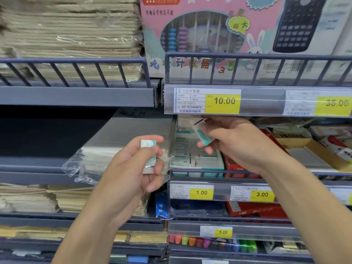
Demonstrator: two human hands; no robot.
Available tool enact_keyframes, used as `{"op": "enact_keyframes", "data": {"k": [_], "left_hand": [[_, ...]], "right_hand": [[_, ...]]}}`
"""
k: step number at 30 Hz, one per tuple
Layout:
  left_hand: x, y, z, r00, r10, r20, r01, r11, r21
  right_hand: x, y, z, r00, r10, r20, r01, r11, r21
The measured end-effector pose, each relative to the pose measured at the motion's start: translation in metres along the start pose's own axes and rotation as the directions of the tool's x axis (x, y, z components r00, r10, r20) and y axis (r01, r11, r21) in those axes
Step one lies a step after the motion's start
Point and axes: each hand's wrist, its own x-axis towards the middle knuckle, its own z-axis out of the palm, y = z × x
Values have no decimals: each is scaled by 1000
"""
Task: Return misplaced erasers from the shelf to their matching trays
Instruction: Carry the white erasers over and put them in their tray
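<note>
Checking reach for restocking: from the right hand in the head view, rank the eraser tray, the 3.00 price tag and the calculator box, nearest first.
1. eraser tray, just below-left of the right hand.
2. 3.00 price tag, lower, on the rail beneath.
3. calculator box, upper shelf, far above-right.

Grey-blue metal shelving (76, 96) fills the whole view, tier above tier, each tier fronted by a low railing (72, 71) of slanted bars. Clear price strips run along the right-hand shelf edges, carrying yellow tags: 10.00 (223, 101) and 35.00 (333, 103) on the upper edge, 1.00 (201, 193) and 3.00 (262, 194) below, 5.00 (223, 232) lower still. The light is even and bright.
</note>
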Motion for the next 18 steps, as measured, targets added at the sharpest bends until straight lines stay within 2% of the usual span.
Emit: {"op": "enact_keyframes", "data": {"k": [2,3,6,9,10,12,18], "left_hand": [[1,0,-1,1000,9,-7,-9,1000,-2],[1,0,-1,1000,13,-9,-13,1000,-4],[3,-1,-2,1000,17,4,-17,1000,-17],[3,-1,-2,1000,15,27,-15,1000,-13],[4,-1,-3,1000,15,27,-15,1000,-15],[4,-1,-3,1000,14,27,-13,1000,-16],[5,0,-4,999,8,46,-8,1000,0]], "right_hand": [[3,2,-12,994,34,-106,-70,931,-358],[5,3,-17,992,31,-118,-81,892,-446],[9,-4,-23,998,61,-19,-60,782,-621],[8,-14,-23,985,147,90,2,512,-859],[8,-16,-22,981,164,108,29,424,-905],[7,-16,-20,973,182,141,77,316,-946],[8,-14,-10,931,268,246,208,161,-965]]}}
